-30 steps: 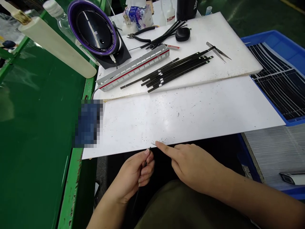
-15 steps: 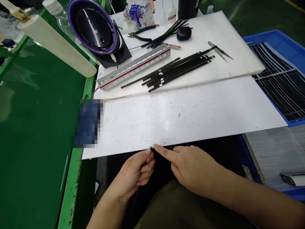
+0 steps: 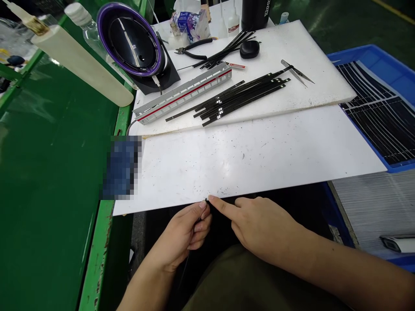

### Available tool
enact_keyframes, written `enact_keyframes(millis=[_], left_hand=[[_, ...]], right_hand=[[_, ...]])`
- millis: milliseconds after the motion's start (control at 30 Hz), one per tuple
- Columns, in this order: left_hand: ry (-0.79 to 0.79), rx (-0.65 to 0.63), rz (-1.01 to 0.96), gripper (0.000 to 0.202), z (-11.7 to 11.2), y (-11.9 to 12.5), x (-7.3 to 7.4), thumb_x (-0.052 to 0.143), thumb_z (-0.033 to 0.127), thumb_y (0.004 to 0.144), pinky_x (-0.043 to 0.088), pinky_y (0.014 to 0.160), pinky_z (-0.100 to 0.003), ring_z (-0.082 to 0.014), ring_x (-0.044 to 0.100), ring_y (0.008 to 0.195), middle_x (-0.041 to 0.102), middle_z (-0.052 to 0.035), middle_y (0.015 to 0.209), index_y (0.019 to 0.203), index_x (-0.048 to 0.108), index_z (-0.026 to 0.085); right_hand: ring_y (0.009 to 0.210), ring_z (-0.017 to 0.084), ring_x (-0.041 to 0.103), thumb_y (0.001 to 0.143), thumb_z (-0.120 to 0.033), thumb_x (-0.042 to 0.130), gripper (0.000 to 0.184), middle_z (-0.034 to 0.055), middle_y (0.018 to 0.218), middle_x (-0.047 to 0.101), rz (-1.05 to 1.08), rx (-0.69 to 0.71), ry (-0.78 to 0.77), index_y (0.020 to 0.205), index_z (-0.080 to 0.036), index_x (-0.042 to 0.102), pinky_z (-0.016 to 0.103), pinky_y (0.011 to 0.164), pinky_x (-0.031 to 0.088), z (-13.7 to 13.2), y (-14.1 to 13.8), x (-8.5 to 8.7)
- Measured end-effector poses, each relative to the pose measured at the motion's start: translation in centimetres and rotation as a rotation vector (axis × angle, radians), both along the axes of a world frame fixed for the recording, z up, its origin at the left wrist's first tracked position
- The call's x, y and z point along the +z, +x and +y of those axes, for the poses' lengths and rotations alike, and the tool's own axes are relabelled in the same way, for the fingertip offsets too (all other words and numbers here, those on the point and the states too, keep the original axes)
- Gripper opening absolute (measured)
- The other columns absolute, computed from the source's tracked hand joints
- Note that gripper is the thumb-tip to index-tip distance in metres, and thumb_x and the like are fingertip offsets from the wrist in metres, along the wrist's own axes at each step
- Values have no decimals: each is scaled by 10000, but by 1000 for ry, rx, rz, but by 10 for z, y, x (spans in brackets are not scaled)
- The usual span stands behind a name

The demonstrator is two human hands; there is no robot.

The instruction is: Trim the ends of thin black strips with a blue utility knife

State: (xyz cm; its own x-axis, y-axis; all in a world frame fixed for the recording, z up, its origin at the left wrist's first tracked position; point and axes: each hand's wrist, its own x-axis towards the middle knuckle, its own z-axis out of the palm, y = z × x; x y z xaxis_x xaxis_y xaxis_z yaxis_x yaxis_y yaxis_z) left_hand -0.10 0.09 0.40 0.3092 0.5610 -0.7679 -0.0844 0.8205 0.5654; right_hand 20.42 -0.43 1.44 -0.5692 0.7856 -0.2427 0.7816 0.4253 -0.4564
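Note:
My left hand (image 3: 185,235) is closed in a pinch on a thin black strip (image 3: 198,220) that runs down toward my lap, just below the near edge of the white board (image 3: 246,160). My right hand (image 3: 259,226) has its index finger stretched out, its tip touching the strip's top end beside my left thumb; the other fingers are curled under. A bundle of long black strips (image 3: 233,99) lies on the upper white board (image 3: 311,93), beside a grey slotted rail with a red line (image 3: 184,93) and tweezers (image 3: 296,72).
A purple-rimmed round device (image 3: 131,39) and black pliers (image 3: 193,48) sit at the back. A white tube (image 3: 79,65) lies over the green surface (image 3: 48,181) at left. A blue tray (image 3: 379,99) of black strips stands at right, above a stack of white sheets (image 3: 372,207).
My right index fingertip has slid slightly left to meet the strip's top end at my left thumb. The view has shifted a little; both hands stay at the board's near edge.

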Motion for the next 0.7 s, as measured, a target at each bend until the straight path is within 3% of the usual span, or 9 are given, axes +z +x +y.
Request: enact_keyframes(millis=[200,433,700], left_hand=[[-10,-7,3,351,1,-1,0,550,470,912,99,373,-138,-29,160,437,333,77,583,733,441,188],[-42,12,-24,347,4,-2,-2,569,446,897,105,360,-134,-23,166,426,357,72,592,717,426,185],[-47,18,-27,358,5,-2,-1,629,450,847,98,357,-132,-17,176,421,365,74,586,711,433,183]], right_hand=[[563,191,554,919,-143,436,653,5,746,629,1,0,-11,1536,-325,323,311,486,225,2,-1,-4],[705,201,615,926,-143,392,646,34,826,657,120,-44,-124,1544,-314,314,305,580,343,2,1,0],[684,206,608,926,-147,400,655,32,813,653,74,-58,-100,1549,-323,299,307,569,334,1,0,-3]])
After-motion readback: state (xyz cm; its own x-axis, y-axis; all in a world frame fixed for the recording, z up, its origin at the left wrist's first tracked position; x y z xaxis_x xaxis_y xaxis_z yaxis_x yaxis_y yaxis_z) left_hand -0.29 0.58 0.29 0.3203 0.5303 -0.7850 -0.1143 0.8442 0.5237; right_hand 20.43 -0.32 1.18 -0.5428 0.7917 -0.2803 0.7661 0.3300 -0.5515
